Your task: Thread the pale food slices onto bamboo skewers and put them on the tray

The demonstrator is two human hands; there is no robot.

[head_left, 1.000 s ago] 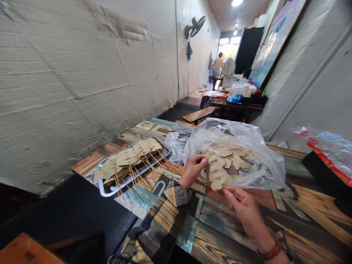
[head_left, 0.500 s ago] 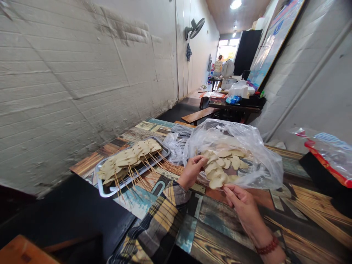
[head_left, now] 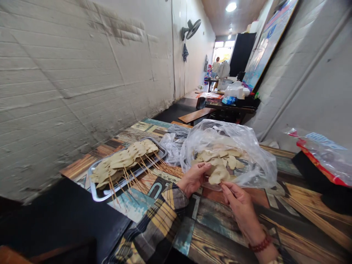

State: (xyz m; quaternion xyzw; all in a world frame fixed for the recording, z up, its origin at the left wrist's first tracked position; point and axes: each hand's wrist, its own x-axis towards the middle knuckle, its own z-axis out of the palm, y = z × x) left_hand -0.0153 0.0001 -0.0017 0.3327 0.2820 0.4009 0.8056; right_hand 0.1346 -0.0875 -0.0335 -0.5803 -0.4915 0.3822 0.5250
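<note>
My left hand [head_left: 194,176] pinches pale flat food slices [head_left: 218,172] threaded on a skewer, just in front of a clear plastic bag [head_left: 242,146] that holds more of the same slices. My right hand [head_left: 238,203] is closed on the lower end of that skewer, right under the slices. Both hands hover over the painted wooden table [head_left: 209,227]. To the left, a metal tray [head_left: 100,192] carries several finished skewers [head_left: 123,159] with their sticks pointing toward me.
Loose bamboo skewers [head_left: 319,220] lie on the table at the right, next to a red-and-clear bag [head_left: 324,156]. A white brick wall runs along the left. Farther back stand a bench [head_left: 194,115], a cluttered table [head_left: 233,99] and a person [head_left: 216,66].
The slices on the skewer have bunched together as my two hands moved closer. The view has shifted slightly right and down.
</note>
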